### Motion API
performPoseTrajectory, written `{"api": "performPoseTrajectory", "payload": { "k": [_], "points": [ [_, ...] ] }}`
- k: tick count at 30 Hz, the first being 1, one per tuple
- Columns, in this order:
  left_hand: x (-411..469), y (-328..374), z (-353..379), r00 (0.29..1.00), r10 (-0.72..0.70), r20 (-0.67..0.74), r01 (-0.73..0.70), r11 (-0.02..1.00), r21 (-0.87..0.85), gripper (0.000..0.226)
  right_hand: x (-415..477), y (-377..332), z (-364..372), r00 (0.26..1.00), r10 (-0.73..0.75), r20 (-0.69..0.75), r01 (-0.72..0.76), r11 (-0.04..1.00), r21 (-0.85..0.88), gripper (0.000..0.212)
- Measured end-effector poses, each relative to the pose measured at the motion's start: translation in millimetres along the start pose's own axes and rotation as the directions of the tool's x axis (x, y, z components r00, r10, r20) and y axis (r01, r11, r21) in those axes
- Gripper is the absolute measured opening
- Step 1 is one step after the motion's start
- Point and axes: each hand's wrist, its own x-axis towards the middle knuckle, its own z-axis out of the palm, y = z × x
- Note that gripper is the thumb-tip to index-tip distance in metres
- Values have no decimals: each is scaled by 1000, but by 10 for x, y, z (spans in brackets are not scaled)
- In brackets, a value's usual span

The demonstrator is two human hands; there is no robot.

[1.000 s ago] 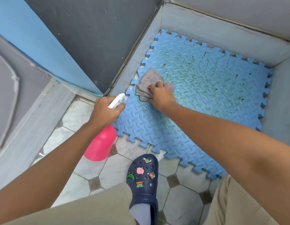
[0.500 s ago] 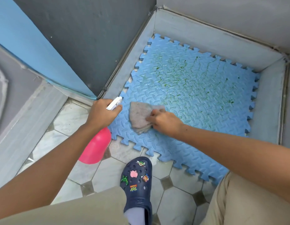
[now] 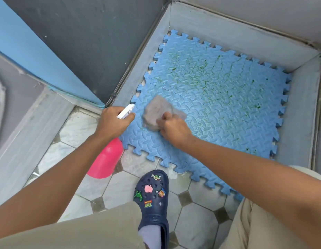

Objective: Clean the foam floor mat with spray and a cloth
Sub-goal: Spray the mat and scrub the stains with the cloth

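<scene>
A blue foam floor mat [image 3: 218, 108] with interlocking edges lies on the floor in a corner, streaked with green stains across its middle and far side. My right hand [image 3: 174, 128] presses a grey cloth [image 3: 159, 110] flat on the mat's near-left part. My left hand [image 3: 113, 121] grips a pink spray bottle [image 3: 105, 160] by its white trigger head [image 3: 125, 111], held just off the mat's left edge above the tiles.
Grey skirting walls [image 3: 236, 33] enclose the mat on the left, far and right sides. A dark grey and blue wall [image 3: 75, 51] rises at the left. White tiles [image 3: 120, 186] cover the near floor, where my foot in a navy clog [image 3: 152, 198] stands.
My right hand has drawn the cloth from the mat's far-left edge back toward me and to the near-left area. My left hand keeps the spray bottle almost in place.
</scene>
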Motion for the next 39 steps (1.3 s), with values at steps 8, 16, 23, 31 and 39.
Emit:
{"api": "performPoseTrajectory", "payload": {
  "k": [8,16,23,31,39],
  "points": [
    [40,-52,40,999,-1,50,2,1000,-23,47,-204,456,-297,981,-120,152,133,988,-81,28],
    [48,68,242,992,68,106,-72,997,36,46,-147,1392,-997,844,536,1,-514,809,285,29],
    [146,44,194,994,34,103,-35,999,5,49,-39,979,-1294,912,293,285,-398,473,786,25],
    [157,43,194,995,23,94,-25,1000,15,49,-70,901,-708,969,247,-3,-228,900,371,43],
    [130,83,181,992,27,123,-34,998,56,44,-119,486,-231,996,59,70,-54,996,-72,84]
  ]
}}
